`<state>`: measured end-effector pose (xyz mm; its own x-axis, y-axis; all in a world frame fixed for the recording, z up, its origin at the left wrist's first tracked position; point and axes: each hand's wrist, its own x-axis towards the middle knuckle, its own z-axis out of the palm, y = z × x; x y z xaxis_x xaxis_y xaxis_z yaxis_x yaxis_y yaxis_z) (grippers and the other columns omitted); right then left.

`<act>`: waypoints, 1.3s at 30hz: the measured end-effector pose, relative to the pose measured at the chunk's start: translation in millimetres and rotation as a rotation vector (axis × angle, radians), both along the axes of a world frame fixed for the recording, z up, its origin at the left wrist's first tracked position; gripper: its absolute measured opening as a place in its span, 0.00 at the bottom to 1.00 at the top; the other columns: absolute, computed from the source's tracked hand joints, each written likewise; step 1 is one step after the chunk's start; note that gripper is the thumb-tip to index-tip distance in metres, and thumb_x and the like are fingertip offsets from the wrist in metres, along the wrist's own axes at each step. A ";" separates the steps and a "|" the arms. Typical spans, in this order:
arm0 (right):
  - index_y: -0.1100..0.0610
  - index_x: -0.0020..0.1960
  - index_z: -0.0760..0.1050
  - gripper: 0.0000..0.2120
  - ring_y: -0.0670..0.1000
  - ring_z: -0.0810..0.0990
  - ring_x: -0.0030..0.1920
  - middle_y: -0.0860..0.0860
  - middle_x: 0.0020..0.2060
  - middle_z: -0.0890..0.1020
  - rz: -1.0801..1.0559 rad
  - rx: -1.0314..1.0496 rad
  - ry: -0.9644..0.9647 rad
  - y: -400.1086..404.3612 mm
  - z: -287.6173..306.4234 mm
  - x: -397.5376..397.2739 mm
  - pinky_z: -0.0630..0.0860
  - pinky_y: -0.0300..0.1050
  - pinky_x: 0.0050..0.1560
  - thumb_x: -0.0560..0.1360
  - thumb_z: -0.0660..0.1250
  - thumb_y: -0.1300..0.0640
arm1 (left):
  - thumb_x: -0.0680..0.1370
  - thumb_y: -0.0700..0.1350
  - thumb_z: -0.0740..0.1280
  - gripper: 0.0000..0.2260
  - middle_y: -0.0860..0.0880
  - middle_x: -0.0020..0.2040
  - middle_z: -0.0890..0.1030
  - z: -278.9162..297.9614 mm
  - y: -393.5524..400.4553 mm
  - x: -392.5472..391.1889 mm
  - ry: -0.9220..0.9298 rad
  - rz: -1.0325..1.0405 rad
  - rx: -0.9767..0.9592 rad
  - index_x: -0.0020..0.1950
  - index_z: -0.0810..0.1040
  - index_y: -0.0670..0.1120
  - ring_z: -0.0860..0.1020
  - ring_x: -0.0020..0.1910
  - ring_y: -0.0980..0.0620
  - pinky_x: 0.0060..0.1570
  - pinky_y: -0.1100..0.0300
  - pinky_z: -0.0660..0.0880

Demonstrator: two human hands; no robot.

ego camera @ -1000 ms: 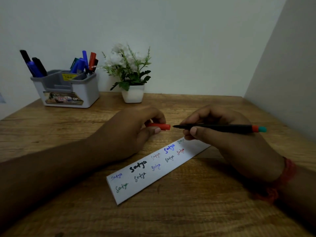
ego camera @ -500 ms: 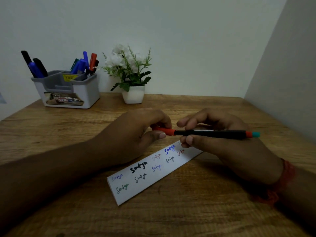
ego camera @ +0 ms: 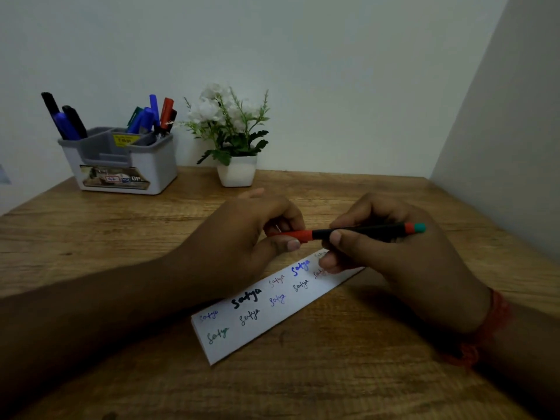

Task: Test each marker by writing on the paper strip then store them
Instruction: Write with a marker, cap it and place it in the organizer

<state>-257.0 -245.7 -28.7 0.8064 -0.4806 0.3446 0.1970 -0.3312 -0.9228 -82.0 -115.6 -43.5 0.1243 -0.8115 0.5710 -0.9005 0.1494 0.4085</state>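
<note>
Above the paper strip (ego camera: pixel 272 304), near table centre: right hand (ego camera: pixel 394 256) pinches the black marker (ego camera: pixel 360 231) barrel level, steadying it. Left hand (ego camera: pixel 242 237) pinches the red cap (ego camera: pixel 298 235) at its tip, likely seating it. Organizer (ego camera: pixel 121 159) with stored markers waits far left.

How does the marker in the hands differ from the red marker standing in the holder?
The black marker lies roughly level above the paper strip, held by both hands; the red marker stands tilted in the holder, untouched. The held one has a black barrel with a red cap and a teal end; the stored one shows red with a dark lower end. The left hand grips the cap, the right hand the barrel. Both appear capped.
</note>
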 end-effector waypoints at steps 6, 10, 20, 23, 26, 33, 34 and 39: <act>0.66 0.45 0.78 0.02 0.58 0.87 0.36 0.62 0.37 0.85 -0.011 0.071 -0.019 -4.2 -4.2 3.0 0.83 0.45 0.37 0.74 0.69 0.66 | 0.75 0.48 0.69 0.04 0.62 0.40 0.78 0.3 -5.9 -6.1 -0.075 0.032 -0.053 0.49 0.78 0.51 0.77 0.41 0.62 0.73 0.59 0.56; 0.63 0.50 0.78 0.11 0.52 0.83 0.36 0.55 0.36 0.84 -0.050 0.072 -0.014 -11.6 0.8 8.1 0.81 0.42 0.40 0.74 0.68 0.54 | 0.78 0.52 0.65 0.06 0.61 0.44 0.79 8.7 -9.5 -6.0 -0.185 0.025 -0.113 0.53 0.77 0.52 0.77 0.44 0.64 0.75 0.51 0.55; 0.54 0.61 0.66 0.12 0.68 0.86 0.45 0.63 0.46 0.84 0.011 0.232 0.119 5.4 10.5 31.7 0.82 0.66 0.46 0.83 0.57 0.47 | 0.75 0.71 0.42 0.36 0.55 0.80 0.41 21.3 14.4 28.1 -0.529 0.370 0.234 0.78 0.37 0.57 0.35 0.77 0.50 0.73 0.36 0.41; 0.53 0.60 0.65 0.10 0.68 0.86 0.45 0.66 0.50 0.77 0.003 0.185 0.184 14.5 24.0 57.6 0.83 0.64 0.45 0.84 0.55 0.48 | 0.70 0.73 0.36 0.38 0.54 0.78 0.33 26.3 21.1 43.7 -0.514 0.486 0.321 0.75 0.29 0.59 0.32 0.76 0.45 0.72 0.35 0.38; 0.54 0.57 0.66 0.08 0.69 0.85 0.46 0.64 0.51 0.73 0.039 0.191 0.266 27.4 35.2 91.9 0.84 0.61 0.43 0.84 0.56 0.50 | 0.69 0.74 0.35 0.38 0.54 0.77 0.33 25.9 45.1 65.1 -0.466 0.587 0.380 0.74 0.29 0.59 0.31 0.75 0.44 0.71 0.34 0.37; 0.61 0.58 0.72 0.09 0.64 0.85 0.46 0.62 0.46 0.82 0.095 -0.116 0.396 60.9 56.4 182.7 0.83 0.61 0.51 0.80 0.66 0.63 | 0.68 0.74 0.30 0.39 0.51 0.77 0.32 10.4 130.2 126.9 -0.521 0.847 0.544 0.75 0.31 0.57 0.29 0.74 0.42 0.70 0.32 0.36; 0.60 0.56 0.73 0.07 0.62 0.86 0.43 0.62 0.44 0.84 0.069 -0.202 0.376 66.4 60.1 196.2 0.84 0.58 0.48 0.79 0.67 0.63 | 0.67 0.74 0.29 0.39 0.51 0.77 0.32 7.4 138.5 132.8 -0.513 0.870 0.550 0.75 0.31 0.58 0.29 0.74 0.42 0.70 0.32 0.36; 0.61 0.50 0.77 0.06 0.56 0.86 0.38 0.58 0.42 0.84 -0.114 -0.621 0.235 93.7 77.6 264.3 0.82 0.45 0.32 0.76 0.70 0.59 | 0.68 0.73 0.31 0.39 0.50 0.78 0.34 -1.4 150.7 146.3 -0.379 0.922 0.586 0.76 0.33 0.58 0.31 0.75 0.43 0.70 0.32 0.36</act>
<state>7.3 -152.0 48.9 0.8500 -0.3360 0.4058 -0.0535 -0.8213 -0.5680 64.3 35.0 -44.9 0.7085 -0.6544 0.2641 -0.6486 -0.7513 -0.1216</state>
